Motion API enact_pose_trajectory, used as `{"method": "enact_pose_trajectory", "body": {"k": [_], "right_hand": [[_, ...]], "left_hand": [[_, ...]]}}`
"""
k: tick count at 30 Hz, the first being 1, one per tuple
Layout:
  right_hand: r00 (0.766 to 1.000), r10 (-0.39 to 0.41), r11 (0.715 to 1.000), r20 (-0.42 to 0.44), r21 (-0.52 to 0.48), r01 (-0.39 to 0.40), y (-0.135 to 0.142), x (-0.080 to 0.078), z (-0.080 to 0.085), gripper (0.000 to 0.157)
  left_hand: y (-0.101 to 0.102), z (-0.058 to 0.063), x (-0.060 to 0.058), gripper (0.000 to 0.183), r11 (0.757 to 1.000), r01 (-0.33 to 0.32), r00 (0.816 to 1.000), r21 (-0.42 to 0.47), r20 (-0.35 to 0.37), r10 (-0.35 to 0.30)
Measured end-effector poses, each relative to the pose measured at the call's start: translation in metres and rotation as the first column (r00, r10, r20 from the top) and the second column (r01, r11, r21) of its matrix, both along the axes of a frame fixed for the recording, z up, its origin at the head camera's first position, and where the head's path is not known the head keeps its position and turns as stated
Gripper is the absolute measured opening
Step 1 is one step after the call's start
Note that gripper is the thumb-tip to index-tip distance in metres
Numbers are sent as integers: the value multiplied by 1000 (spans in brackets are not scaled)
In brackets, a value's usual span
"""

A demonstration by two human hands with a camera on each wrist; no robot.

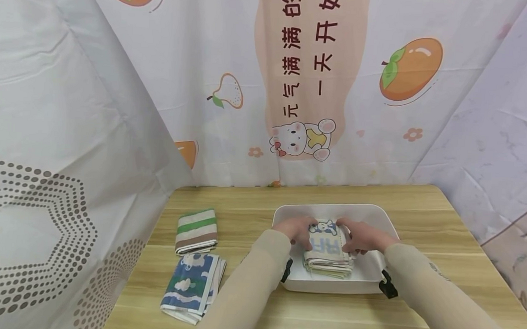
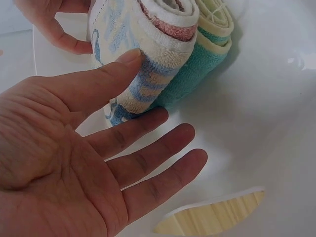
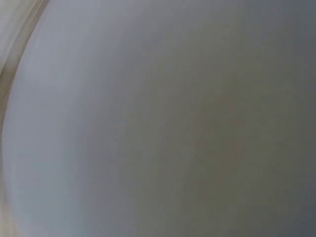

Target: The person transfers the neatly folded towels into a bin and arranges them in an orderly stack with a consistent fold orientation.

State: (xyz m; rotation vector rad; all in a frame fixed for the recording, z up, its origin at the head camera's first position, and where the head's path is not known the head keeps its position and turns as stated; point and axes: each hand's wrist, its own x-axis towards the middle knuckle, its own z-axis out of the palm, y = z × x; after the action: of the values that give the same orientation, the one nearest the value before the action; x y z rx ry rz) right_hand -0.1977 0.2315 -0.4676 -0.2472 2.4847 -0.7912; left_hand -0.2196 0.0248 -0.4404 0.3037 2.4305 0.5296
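A folded cream towel with blue figures (image 1: 324, 244) lies inside a white box (image 1: 328, 286). Beneath it, the left wrist view shows a folded teal towel with a yellowish edge (image 2: 200, 69). My left hand (image 1: 297, 230) is at the cream towel's left side; its thumb (image 2: 111, 74) rests on the cloth while the other fingers extend loosely along the edge. On the opposite side, my right hand (image 1: 367, 237) touches the towel's right edge with thumb and forefinger spread. The right wrist view is filled by a blurred pale surface.
Left of the box, a green, white and brown striped towel (image 1: 197, 230) lies folded on the wooden table (image 1: 327, 319). Nearer, a blue patterned towel (image 1: 190, 287) is folded too. A printed curtain (image 1: 228, 148) hangs behind the table.
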Motion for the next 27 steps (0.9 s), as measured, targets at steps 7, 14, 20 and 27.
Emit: {"method": "enact_pose_trajectory", "body": {"k": [7,14,20,27], "right_hand": [[1000,1,1000,11,-14,-1,-1,3,9,74],[1000,-11,1000,27,-17,12,0,1,9,74],[1000,-13,999,21,-30,13,1,-1,9,71],[999,-18,997,37,-81,21,6,0,12,66]], "left_hand": [[-1,2,0,75,1000,1,1000,0,-1,-1],[-4,5,-2,74,1000,27,1000,2,3,-27],[-8,10,-3,71,998,57,998,-5,-14,-57],[-15,19,-3,67,999,40,999,-3,0,-40]]}}
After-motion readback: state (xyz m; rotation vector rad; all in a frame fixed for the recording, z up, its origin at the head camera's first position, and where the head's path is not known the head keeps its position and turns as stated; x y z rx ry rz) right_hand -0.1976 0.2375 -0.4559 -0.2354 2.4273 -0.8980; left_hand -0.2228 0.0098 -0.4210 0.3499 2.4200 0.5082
